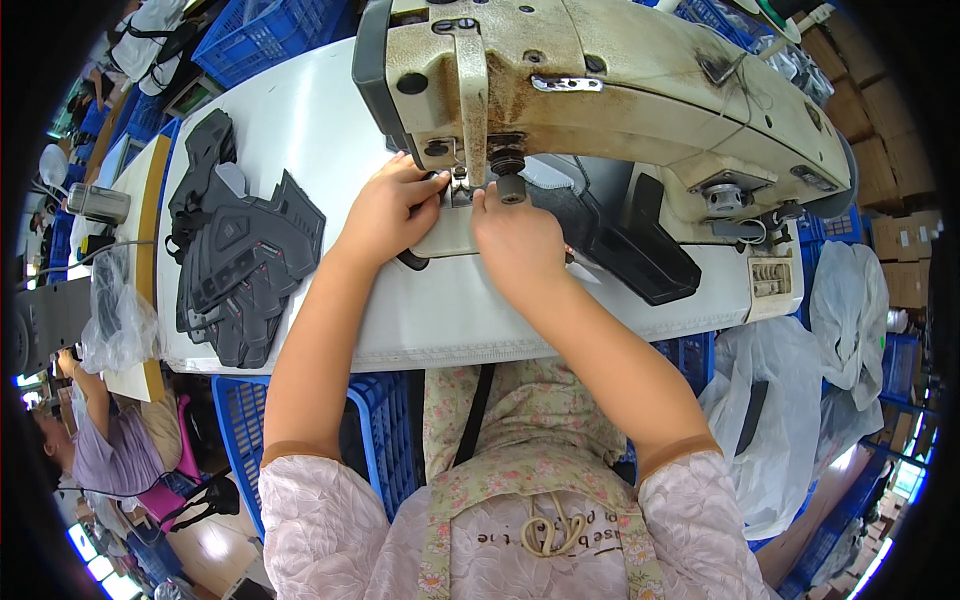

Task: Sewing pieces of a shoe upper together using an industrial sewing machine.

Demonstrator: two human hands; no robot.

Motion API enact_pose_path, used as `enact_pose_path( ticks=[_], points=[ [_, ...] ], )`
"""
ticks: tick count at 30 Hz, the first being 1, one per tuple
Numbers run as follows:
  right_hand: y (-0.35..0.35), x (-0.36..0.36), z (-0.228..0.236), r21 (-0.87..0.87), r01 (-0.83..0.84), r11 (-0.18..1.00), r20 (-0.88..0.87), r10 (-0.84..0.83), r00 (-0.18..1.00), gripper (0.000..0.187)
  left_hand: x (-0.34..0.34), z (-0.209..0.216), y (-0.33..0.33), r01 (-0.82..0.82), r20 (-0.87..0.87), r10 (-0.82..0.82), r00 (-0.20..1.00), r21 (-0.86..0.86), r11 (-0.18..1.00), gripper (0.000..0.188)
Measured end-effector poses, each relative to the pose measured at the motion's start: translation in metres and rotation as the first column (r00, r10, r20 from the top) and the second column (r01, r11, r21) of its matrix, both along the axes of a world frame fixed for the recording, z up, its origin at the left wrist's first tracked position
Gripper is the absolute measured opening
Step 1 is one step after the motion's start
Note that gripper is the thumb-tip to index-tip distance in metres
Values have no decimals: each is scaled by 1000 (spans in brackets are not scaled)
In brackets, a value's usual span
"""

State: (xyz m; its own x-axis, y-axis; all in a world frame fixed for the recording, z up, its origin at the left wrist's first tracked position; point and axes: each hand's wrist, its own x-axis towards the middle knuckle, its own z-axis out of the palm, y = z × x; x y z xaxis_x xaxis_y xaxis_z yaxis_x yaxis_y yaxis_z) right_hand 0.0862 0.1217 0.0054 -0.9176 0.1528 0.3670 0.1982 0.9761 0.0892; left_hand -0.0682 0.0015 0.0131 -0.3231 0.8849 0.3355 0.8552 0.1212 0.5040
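Note:
A worn cream sewing machine stands over the white table, its presser foot between my two hands. My left hand is closed just left of the foot, thumb and fingers drawn together; what they press on is mostly hidden. From the right, my right hand is closed at the foot, fingertips pinched at the edge of dark material. Black shoe upper pieces spread under the machine arm beside this hand. Left of my left forearm lies a loose pile of black shoe upper pieces with small red marks.
The white table curves close to my body. Blue crates stand below its front edge, and another blue crate is behind. Clear plastic bags hang at right. Far left, another person sits near a yellow-edged table.

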Motion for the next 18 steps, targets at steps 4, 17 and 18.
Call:
enact_pose_path(
  ticks=[4,17,18],
  points=[
    [1,-4,-12,3,15,1000,-16,-15,1000,7,-5,-8,0,7,-17,-6,1000,57,998,28],
    [-1,1,-4,-69,40,997,70,-35,997,32,-3,-7,3,19,-48,-15,999,74,997,28],
    [0,1,-3,-100,41,994,59,-35,998,24,-2,-6,3,-5,-27,6,1000,38,999,28]
  ],
)
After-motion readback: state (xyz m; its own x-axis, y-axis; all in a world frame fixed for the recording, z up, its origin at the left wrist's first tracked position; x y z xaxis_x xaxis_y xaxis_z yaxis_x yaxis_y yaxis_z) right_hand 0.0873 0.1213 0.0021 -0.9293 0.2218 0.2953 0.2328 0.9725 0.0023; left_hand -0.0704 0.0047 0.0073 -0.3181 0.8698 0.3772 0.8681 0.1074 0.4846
